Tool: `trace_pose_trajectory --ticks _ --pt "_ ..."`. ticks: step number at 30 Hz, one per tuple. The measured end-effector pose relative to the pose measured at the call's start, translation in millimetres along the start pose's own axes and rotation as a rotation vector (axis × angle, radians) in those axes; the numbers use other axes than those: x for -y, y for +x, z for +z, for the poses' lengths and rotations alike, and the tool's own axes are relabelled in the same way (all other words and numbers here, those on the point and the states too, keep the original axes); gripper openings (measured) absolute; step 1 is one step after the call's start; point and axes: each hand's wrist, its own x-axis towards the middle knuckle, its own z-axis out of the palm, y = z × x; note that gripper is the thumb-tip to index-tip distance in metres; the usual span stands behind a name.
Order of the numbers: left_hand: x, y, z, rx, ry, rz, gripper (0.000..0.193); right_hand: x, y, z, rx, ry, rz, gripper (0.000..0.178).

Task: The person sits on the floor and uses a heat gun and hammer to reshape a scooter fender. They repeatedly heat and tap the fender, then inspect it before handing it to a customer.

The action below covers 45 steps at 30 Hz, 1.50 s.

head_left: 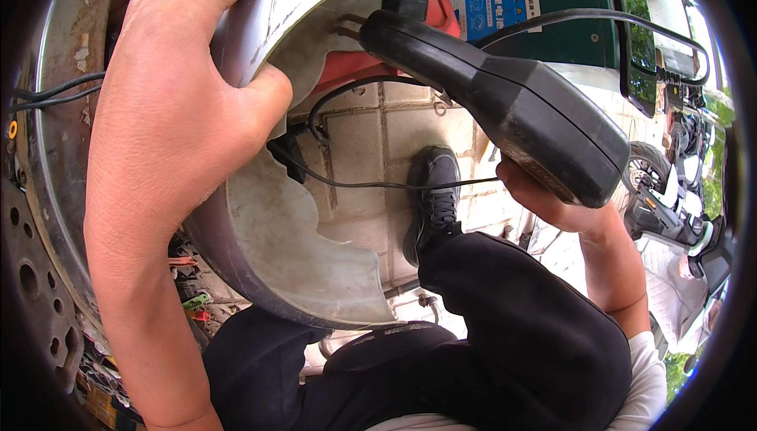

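Note:
My left hand [177,100] grips the edge of a curved grey plastic panel [276,234], thumb on its inner side, fingers over the far part. The panel's pale inside faces me, and its lower edge is jagged. My right hand [540,194] is closed round the handle of a black soldering gun [505,100]; the gun's body hides most of the fingers. Its two metal prongs [347,27] point left, close to the panel's inner face; I cannot tell whether they touch it. A thin black cable [371,185] runs left from near my right hand.
A dark green box [579,29] with a blue label stands at the far right, beside a red part [441,9]. Metal with round holes [31,273] lies at the left, near scattered small parts [197,302]. My black shoe [438,194] rests on paving; a scooter [662,202] stands at the right.

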Motion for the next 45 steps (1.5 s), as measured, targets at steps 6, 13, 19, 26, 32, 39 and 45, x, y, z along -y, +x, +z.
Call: trace_pose_trajectory --ticks 6,13,19,26,32,39,45 --pt "-1 0 0 0.011 0.022 -0.017 0.073 -5 0 -3 -0.004 -0.047 -0.005 0.037" --pt "1 1 1 0.001 0.041 0.000 0.074 -6 3 -6 0.000 -0.136 -0.095 0.038" --pt "0 1 0 0.015 0.027 -0.010 0.074 -4 7 -5 -0.017 -0.098 -0.077 0.038" --pt "-4 4 -3 0.029 0.047 -0.024 0.076 4 15 -8 0.036 0.094 0.043 0.037" --pt "-4 3 -2 0.030 0.047 -0.024 0.076 5 18 -8 0.018 0.067 0.061 0.042" --pt "-3 4 -2 0.025 0.053 -0.025 0.076 6 18 -9 0.026 0.039 0.051 0.044" --pt "-2 4 -2 0.027 0.050 -0.015 0.076 5 19 -10 0.029 0.052 0.058 0.043"
